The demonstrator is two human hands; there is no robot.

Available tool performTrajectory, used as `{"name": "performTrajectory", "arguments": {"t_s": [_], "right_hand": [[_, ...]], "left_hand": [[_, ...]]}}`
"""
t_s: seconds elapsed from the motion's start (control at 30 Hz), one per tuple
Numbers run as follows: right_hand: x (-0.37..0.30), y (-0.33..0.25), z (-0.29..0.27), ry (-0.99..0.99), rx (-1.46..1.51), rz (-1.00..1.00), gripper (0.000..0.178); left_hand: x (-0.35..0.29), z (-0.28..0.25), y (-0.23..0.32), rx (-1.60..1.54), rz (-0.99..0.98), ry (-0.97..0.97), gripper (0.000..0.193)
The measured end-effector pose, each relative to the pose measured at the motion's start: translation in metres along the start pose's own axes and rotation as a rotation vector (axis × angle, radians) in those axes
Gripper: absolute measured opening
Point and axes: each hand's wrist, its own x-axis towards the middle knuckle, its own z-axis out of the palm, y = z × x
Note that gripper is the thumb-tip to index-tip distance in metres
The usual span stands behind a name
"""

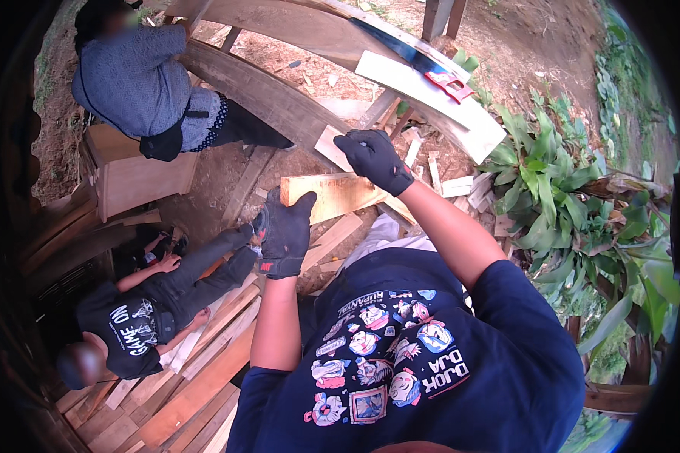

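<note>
A short, light-coloured wooden board point(329, 198) stands in front of me, tilted on its edge. My left hand point(285, 235), in a black glove, grips its left end, with the thumb over the near face. My right hand point(375, 161), also gloved in black, is curled closed just above the board's right part. Whether anything is inside those fingers is hidden. Beyond it, a handsaw with a red handle point(449, 85) lies on a pale plank point(431, 106) atop long dark boards.
Long wooden boards point(261, 90) run across the far side. At the left a person in grey point(140, 83) stands by a wooden cabinet point(140, 172). Another person point(140, 321) sits on stacked planks point(193, 392). Offcuts point(457, 186) litter the ground near leafy plants point(544, 177) at the right.
</note>
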Motion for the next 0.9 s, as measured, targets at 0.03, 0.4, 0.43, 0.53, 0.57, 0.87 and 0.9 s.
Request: {"name": "performTrajectory", "arguments": {"t_s": [0.03, 0.4, 0.43, 0.53, 0.57, 0.87, 0.9], "right_hand": [[-0.004, -0.018, -0.005, -0.01, 0.002, -0.024, 0.025], [0.015, -0.007, 0.004, -0.067, -0.115, -0.211, 0.033], [0.004, -0.016, 0.009, -0.011, -0.108, -0.308, 0.036], [0.005, -0.005, 0.011, -0.001, -0.103, -0.261, 0.034], [0.015, 0.003, 0.006, -0.05, -0.094, -0.166, 0.031], [0.023, 0.032, 0.014, 0.081, -0.264, -0.443, 0.025], [0.021, 0.03, 0.015, 0.048, -0.198, -0.358, 0.037]], "left_hand": [[-0.004, -0.003, -0.003, -0.025, -0.033, -0.05, 0.051], [-0.011, -0.008, 0.001, 0.005, -0.066, -0.068, 0.046], [-0.015, -0.004, -0.004, -0.065, -0.09, -0.038, 0.045], [-0.015, -0.005, -0.003, 0.011, -0.016, -0.049, 0.046], [-0.013, -0.004, -0.002, -0.024, -0.097, -0.071, 0.047], [-0.007, 0.005, -0.012, 0.0, -0.046, -0.039, 0.046], [-0.009, 0.004, -0.01, -0.068, -0.019, -0.023, 0.045]]}}
